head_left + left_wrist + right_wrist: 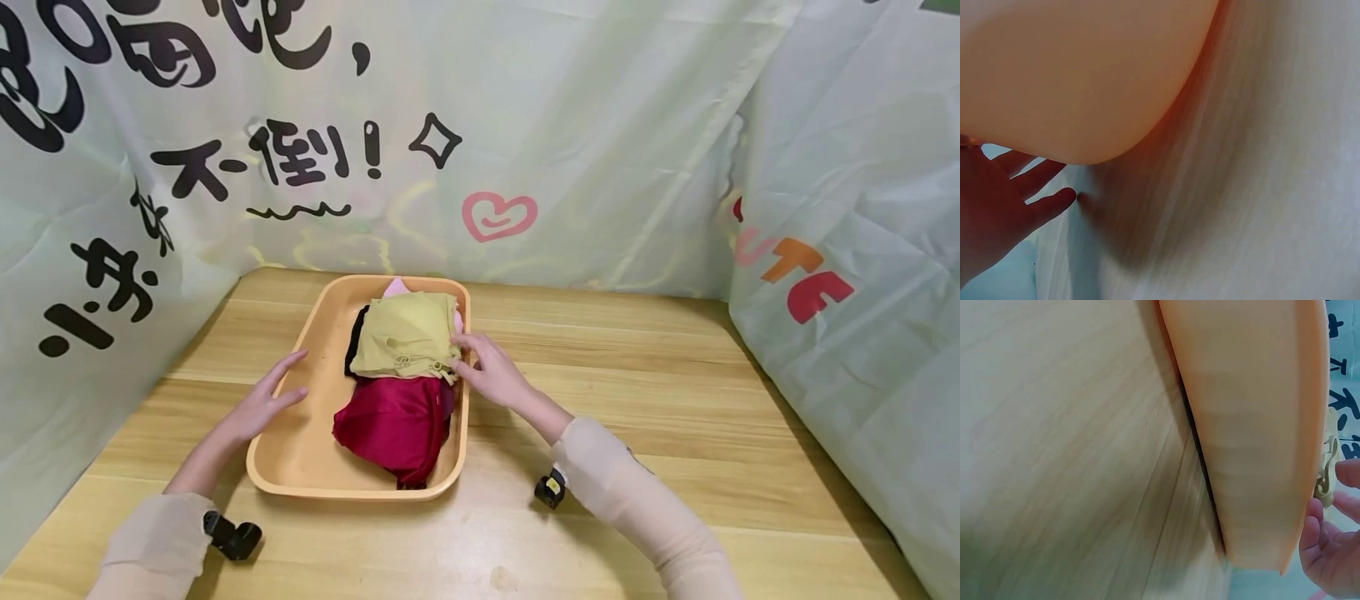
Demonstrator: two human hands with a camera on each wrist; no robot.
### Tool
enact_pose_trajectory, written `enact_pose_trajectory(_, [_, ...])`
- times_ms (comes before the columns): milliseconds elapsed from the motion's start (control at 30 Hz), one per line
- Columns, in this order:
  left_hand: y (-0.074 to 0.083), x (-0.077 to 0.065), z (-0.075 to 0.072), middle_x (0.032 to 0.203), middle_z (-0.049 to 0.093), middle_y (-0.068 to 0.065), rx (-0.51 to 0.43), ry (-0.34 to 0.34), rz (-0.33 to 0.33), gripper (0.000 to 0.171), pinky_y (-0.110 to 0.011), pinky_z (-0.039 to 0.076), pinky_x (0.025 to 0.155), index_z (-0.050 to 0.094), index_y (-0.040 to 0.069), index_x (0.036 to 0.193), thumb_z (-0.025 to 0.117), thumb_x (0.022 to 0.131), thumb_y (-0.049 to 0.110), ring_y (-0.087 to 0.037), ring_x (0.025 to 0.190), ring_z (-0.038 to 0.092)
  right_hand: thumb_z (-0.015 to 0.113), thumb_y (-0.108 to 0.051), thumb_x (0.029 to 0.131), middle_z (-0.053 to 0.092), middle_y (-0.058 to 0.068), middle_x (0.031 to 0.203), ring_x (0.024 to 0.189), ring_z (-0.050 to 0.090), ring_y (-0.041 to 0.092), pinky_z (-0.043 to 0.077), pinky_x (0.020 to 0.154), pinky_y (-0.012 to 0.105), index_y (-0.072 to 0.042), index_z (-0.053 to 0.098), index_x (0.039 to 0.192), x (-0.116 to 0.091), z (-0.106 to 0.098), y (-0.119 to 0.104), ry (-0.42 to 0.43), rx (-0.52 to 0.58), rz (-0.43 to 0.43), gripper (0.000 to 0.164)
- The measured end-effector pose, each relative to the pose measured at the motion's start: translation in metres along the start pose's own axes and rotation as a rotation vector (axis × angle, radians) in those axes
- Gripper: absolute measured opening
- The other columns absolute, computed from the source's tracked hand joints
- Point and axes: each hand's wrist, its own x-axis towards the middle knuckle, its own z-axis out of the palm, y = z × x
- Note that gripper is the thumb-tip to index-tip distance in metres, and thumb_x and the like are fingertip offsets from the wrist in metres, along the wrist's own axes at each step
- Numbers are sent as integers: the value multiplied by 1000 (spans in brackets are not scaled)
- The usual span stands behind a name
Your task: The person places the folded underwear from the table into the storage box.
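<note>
An orange plastic tray (pixel 300 454) stands on the table with folded bras in its right part. A yellow bra (pixel 405 329) with ringed straps lies at the back, and a dark red bra (pixel 393 425) lies in front of it. My left hand (pixel 262 404) is at the tray's left rim with its fingers spread; in the left wrist view, the left hand (pixel 997 209) shows beside the tray wall. My right hand (pixel 491 371) reaches over the right rim, its fingertips at the yellow bra's edge and straps (pixel 1329 469).
Black and pink fabric edges show from under the yellow bra. The wooden table (pixel 615 400) extends right of the tray. Printed cloth (pixel 600 150) hangs behind and along both sides. A small black device (pixel 232 537) sits at each wrist.
</note>
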Motion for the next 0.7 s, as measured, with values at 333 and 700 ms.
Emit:
enact_pose_trajectory(333, [1,1,-1,145,12,-32,2,-2,-5,63,-69,8,99,18,0,143,51,91,13,-52,131,6,58,-13,87,61,12,98,77,57,21,47,67,25,1,58,115,-14,-7,-3,-27,44,-9,30])
enact_pose_trajectory(700, [7,4,-1,136,30,-37,129,114,64,50,-65,26,95,36,-8,133,54,89,5,-55,123,27,56,-12,89,63,13,98,74,58,19,49,65,25,4,59,113,-46,-33,7,-73,20,85,28])
